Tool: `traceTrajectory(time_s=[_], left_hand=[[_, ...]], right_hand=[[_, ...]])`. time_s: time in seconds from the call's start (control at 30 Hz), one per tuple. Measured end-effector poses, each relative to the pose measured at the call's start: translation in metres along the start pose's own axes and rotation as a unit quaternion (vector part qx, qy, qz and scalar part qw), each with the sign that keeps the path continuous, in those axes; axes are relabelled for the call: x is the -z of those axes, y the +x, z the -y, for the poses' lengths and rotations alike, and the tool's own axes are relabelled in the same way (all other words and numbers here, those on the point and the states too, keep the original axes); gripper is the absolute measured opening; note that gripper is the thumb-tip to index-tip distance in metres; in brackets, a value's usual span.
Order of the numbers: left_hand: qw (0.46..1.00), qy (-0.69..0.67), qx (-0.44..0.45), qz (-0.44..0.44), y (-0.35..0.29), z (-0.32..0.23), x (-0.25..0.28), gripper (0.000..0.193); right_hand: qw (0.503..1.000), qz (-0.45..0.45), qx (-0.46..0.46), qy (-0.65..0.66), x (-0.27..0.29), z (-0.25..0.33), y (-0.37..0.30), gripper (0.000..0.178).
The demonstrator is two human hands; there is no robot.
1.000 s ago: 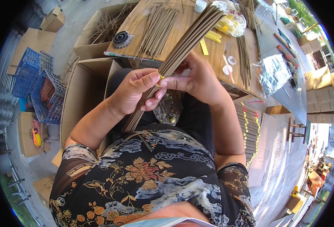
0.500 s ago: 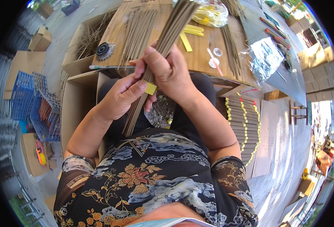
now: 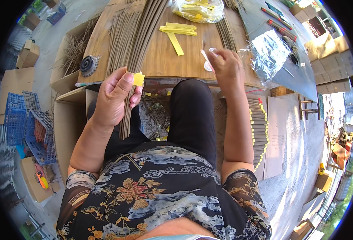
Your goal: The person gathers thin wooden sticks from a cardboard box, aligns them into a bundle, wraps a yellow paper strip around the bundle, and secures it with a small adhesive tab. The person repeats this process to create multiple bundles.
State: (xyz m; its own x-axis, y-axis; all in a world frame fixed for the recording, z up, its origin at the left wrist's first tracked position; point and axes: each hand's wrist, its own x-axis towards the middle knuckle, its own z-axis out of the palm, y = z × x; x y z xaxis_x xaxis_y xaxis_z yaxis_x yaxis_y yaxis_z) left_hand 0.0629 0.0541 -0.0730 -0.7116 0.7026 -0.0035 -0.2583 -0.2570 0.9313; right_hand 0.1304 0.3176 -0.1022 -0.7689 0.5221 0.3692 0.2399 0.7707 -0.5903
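On the head view, the one feed I have, the bundle of brown sticks [image 3: 141,38] is in the left hand [image 3: 114,96], gripped low down, the fingers wrapped around it and the thumb on its near side. Its long axis runs away from the wearer, tilting a little rightward toward the far end: the lower tip hangs over the lap, and the rest passes across the near edge of the bench [image 3: 156,60]. A yellow strip [image 3: 139,79] sits at the thumb, its flap sticking out on the bundle's right; how far it goes round behind, I cannot tell.

The flap faces my right hand [image 3: 228,68], but with a wide gap between. Those right fingers are bent above the near edge, toward its right corner, just beside a pale thin stick [image 3: 205,58] and a white round lid [image 3: 206,67]. Whether they pinch the stick, I cannot make out.

Between the hands I read the span along the near edge as my easiest sideways lane. Farther in, flat yellow strips [image 3: 178,29] lie on the wood. Left of the bundle, loose sticks [image 3: 117,38] crowd that side, and a black coil [image 3: 89,66] sits at the near left corner.
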Motion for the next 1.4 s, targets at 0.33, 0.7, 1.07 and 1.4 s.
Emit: traceTrajectory(time_s=[0.33,0.7,1.07,1.4], left_hand=[[0.998,-0.044,-0.006,0.04,0.035,0.018,-0.014,0.026],[0.997,0.028,-0.049,0.059,0.047,0.028,-0.003,0.031],[0.997,0.023,-0.035,0.063,0.047,0.025,-0.003,0.029],[0.998,-0.006,-0.028,0.063,0.044,0.02,-0.006,0.029]], right_hand=[[0.977,0.066,-0.17,0.114,-0.029,-0.074,-0.014,0.021],[0.994,0.031,0.013,-0.1,0.013,-0.041,-0.02,0.01],[0.996,0.043,0.013,-0.079,-0.001,-0.049,-0.012,0.011],[0.994,0.055,-0.049,-0.081,0.013,-0.041,-0.011,0.013]])
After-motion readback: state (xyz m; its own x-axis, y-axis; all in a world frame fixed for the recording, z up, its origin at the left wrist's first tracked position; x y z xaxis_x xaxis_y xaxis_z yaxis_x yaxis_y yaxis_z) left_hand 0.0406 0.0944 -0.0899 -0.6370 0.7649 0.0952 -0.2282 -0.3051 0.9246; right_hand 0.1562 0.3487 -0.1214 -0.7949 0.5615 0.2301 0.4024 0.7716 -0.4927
